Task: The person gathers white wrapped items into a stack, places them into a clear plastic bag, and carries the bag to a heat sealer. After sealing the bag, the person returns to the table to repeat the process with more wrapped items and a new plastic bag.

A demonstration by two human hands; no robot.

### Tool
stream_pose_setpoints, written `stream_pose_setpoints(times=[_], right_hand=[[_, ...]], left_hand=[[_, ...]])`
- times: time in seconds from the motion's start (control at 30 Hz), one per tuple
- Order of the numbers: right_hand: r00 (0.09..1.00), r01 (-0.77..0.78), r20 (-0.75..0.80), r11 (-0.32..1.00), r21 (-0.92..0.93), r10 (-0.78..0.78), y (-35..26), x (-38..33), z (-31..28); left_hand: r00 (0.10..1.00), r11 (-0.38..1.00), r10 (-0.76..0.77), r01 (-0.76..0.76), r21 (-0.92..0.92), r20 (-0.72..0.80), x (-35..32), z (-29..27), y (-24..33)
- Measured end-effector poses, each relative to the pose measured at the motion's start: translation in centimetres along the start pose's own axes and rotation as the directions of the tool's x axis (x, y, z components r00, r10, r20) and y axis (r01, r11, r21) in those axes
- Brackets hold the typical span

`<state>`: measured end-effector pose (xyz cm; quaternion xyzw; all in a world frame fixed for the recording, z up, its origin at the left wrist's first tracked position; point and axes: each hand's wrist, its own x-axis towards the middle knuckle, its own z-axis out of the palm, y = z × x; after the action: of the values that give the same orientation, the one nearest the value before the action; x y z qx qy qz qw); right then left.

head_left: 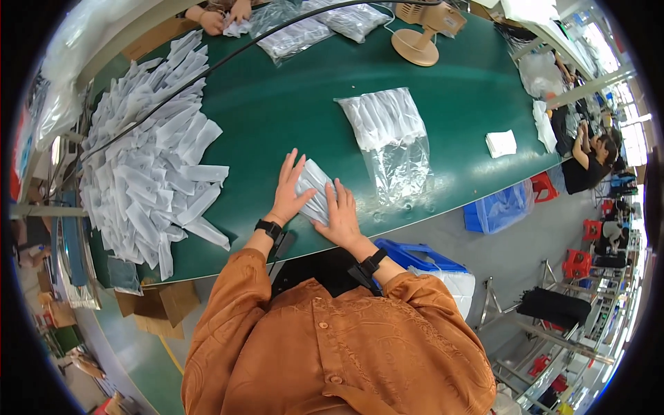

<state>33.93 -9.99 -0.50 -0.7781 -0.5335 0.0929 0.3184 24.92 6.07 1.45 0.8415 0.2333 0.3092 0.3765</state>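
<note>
On the green table right in front of me lies a small stack of slim, white sleeve-wrapped pieces (315, 181). My left hand (286, 192) holds its left side, fingers pointing away from me and thumb across the top. Along the right side my right hand (340, 217) grips it, thumb at the near end. What is inside the sleeves cannot be made out. A large heap of similar white sleeves (145, 166) spreads over the table's left. Beyond my right hand, a clear plastic bag (401, 169) lies flat, its far half filled with a row of white sleeves.
Farther right is a small white stack (501, 144). A beige fan (415, 47) and filled clear bags (294, 34) stand at the far side, near another person's hands (220, 19). A black cable (232, 57) crosses above. A blue bin (494, 211) sits beyond the table edge.
</note>
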Motion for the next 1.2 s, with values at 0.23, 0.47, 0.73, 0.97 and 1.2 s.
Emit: stream_pose_setpoints(times=[0.23,0.47,0.73,0.97,1.2], right_hand=[[0.987,0.022,-0.164,0.985,0.17,0.006,1.0,0.7,0.2],[0.992,0.119,-0.042,0.993,-0.015,-0.119,1.5,1.0,-3.3],[0.993,0.116,-0.019,0.993,0.028,-0.115,4.6,-0.4,-4.1],[0.984,-0.124,-0.122,0.99,0.063,0.131,7.6,-8.3,-12.5],[0.841,-0.432,-0.325,0.899,0.076,0.432,14.0,-13.6,-20.4]], left_hand=[[0.9,0.973,-0.022,0.12,-0.198,0.434,1.5,2.5,-3.0],[0.942,0.951,-0.119,0.199,-0.236,0.314,0.1,3.9,-0.6],[0.885,0.87,-0.198,0.356,-0.34,0.422,0.0,5.4,0.9],[0.969,0.996,0.084,-0.091,0.019,0.23,4.5,10.2,12.5],[0.83,0.828,0.182,-0.419,0.373,0.528,8.4,18.8,13.4]])
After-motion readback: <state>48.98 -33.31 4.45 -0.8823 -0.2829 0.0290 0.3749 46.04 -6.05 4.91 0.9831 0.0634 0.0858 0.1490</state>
